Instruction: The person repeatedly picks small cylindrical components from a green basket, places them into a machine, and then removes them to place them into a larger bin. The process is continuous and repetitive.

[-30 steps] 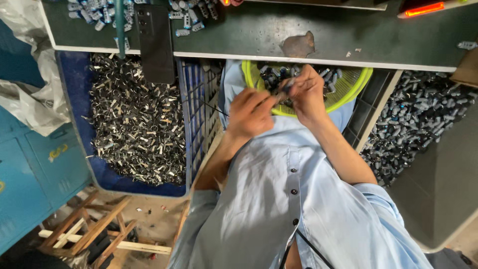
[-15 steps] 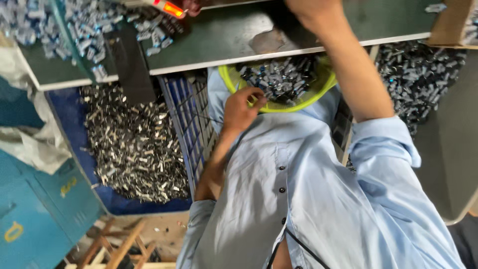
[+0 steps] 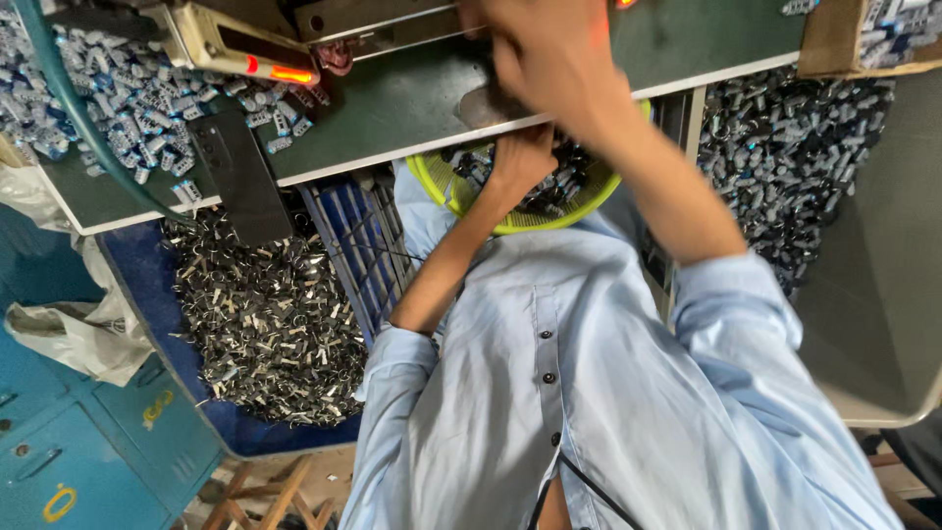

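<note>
The left hand [image 3: 520, 162] is reaching into the yellow basket [image 3: 437, 186] under the tabletop [image 3: 392, 108] edge, its fingers hidden. The right hand [image 3: 549, 59] is hovering blurred above that edge; I cannot tell its grip.

Hands [image 3: 535, 108] over yellow-rimmed basket [image 3: 432, 186] of parts

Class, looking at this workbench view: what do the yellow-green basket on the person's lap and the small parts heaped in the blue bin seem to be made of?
Yellow-green basket: probably moulded plastic, with a bright, even colour and a smooth rim. Small parts in the blue bin: apparently metal, silvery with glinting highlights, some looking dark. The left hand reaches into the basket.
</note>
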